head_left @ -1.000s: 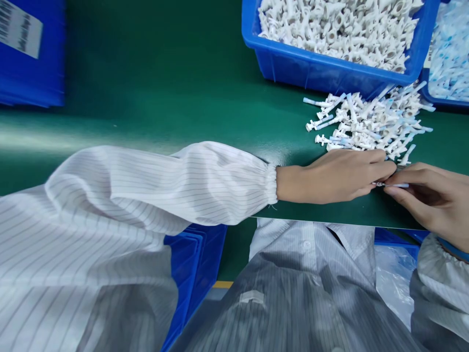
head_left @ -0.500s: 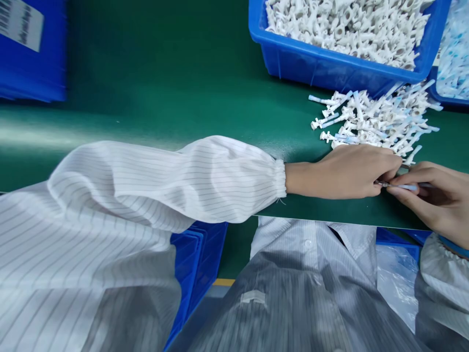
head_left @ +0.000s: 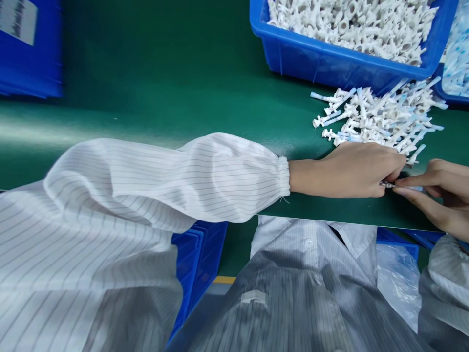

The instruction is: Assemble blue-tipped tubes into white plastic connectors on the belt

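My left hand [head_left: 361, 170] is closed, knuckles up, round the left end of a small slim part [head_left: 387, 185]. The part has a whitish or metallic end at the left fist and a pale blue tube to the right. My right hand [head_left: 441, 193] pinches the same part between thumb and forefinger, its other fingers curled. What lies inside the left fist is hidden. Just beyond the left hand, a heap of white plastic pieces with pale blue tubes [head_left: 384, 115] lies on the green table [head_left: 164, 73].
A blue bin [head_left: 315, 58] full of white pieces stands behind the heap. Right of it is another blue bin [head_left: 454, 99] with bagged light blue items. A blue box with a label [head_left: 29, 63] stands far left. Blue crates [head_left: 200, 264] and a clear plastic bag [head_left: 397, 283] are below the table edge.
Both hands have shifted slightly right in the view, still on the slim part. The fingers of my right hand look a little more spread. The bins and heap appear slightly shifted.
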Demonstrator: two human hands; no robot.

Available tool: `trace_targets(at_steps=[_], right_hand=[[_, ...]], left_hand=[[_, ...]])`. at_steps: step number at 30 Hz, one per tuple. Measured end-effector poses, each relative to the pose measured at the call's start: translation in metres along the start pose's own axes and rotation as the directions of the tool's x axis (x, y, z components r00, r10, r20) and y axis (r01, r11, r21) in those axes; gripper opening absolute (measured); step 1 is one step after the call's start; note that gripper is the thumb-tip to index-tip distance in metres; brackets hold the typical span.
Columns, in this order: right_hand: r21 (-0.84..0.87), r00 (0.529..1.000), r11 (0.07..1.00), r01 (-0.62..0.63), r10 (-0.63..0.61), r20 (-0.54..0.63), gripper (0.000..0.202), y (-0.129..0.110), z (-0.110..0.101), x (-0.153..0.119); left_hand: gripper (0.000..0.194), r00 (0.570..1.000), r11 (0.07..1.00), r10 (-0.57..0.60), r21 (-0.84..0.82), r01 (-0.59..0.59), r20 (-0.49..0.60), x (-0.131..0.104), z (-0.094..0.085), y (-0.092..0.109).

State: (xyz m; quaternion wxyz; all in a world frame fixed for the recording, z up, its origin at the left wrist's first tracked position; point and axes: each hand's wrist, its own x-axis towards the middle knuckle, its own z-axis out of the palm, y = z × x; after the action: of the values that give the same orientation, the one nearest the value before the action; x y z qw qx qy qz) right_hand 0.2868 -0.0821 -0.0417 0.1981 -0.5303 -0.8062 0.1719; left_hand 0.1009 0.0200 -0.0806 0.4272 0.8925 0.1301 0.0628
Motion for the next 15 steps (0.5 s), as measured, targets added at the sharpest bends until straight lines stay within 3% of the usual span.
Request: trace_targets(at_steps=[6, 15], right_hand=[[-0.016, 0.999, 1.000, 0.007, -0.006, 0.052, 0.019, 0.005, -0.002, 0.001], [-0.050, 0.988, 0.990, 0.132, -0.126, 0.093, 0.028, 0.003, -0.010, 0.012]], left_hand=[[0.014, 1.000, 1.000, 0.012, 0.012, -0.012, -0.012, -0.001, 0.000, 0.000], [0.011, 0.999, 0.999, 0.042, 0.000, -0.042, -0.015, -0.001, 0.000, -0.002]])
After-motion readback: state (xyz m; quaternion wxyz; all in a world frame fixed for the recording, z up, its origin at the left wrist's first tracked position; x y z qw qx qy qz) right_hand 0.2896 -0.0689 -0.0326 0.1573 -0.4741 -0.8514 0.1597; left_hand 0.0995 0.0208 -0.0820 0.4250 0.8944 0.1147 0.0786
